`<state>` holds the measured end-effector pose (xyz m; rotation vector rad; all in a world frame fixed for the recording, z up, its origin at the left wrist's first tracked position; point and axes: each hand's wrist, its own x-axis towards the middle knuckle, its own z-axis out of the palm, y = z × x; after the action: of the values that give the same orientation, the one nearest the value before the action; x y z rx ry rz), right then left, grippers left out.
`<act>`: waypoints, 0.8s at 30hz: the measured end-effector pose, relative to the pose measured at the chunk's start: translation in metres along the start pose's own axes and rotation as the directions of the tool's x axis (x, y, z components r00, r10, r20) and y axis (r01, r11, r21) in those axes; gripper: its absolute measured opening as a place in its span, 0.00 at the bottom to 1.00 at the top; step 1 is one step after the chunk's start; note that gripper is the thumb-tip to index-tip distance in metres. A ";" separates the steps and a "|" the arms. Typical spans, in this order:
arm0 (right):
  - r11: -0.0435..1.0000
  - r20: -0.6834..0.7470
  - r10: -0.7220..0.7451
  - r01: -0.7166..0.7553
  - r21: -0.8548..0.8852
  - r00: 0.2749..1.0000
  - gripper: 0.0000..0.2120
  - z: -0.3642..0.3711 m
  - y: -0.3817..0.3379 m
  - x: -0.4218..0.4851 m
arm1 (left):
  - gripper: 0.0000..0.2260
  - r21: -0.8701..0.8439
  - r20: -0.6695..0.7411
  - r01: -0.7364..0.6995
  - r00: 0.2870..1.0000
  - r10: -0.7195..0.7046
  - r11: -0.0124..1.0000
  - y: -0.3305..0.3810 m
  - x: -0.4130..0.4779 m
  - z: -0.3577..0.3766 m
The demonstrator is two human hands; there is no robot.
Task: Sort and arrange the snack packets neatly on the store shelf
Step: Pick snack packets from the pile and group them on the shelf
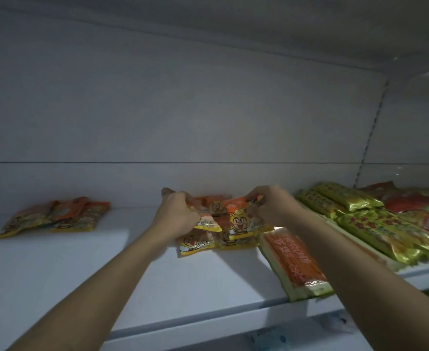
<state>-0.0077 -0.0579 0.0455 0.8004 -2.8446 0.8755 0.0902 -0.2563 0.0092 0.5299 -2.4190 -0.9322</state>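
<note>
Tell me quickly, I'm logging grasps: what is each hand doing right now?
Left hand: closed, gripping a yellow-edged packet.
Right hand: closed, pinching the top of a cartoon-face packet.

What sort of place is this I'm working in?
Most likely a shop aisle: a white shelf with a slotted upright behind, rows of matching green-gold snack packets lying side by side, and blurred tags, probably price labels, on the front edge.
</note>
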 end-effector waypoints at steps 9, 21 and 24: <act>0.989 0.152 -0.105 0.120 -0.088 0.983 0.10 0.002 0.006 -0.022 | 0.13 0.091 -0.055 -0.052 0.997 0.057 0.994 -0.012 -0.065 0.011; 0.996 0.121 -0.044 0.052 -0.071 0.992 0.13 0.026 -0.005 0.005 | 0.10 0.145 -0.193 0.028 0.981 0.001 0.989 0.001 -0.060 0.017; 0.945 0.097 -0.064 0.092 -0.315 0.993 0.17 0.038 -0.002 0.005 | 0.16 0.510 -0.130 0.046 0.991 0.024 0.859 -0.010 -0.059 0.026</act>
<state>-0.0080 -0.0824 0.0154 0.9166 -2.8921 0.3621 0.1247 -0.2196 -0.0328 0.7647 -2.5330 -0.2241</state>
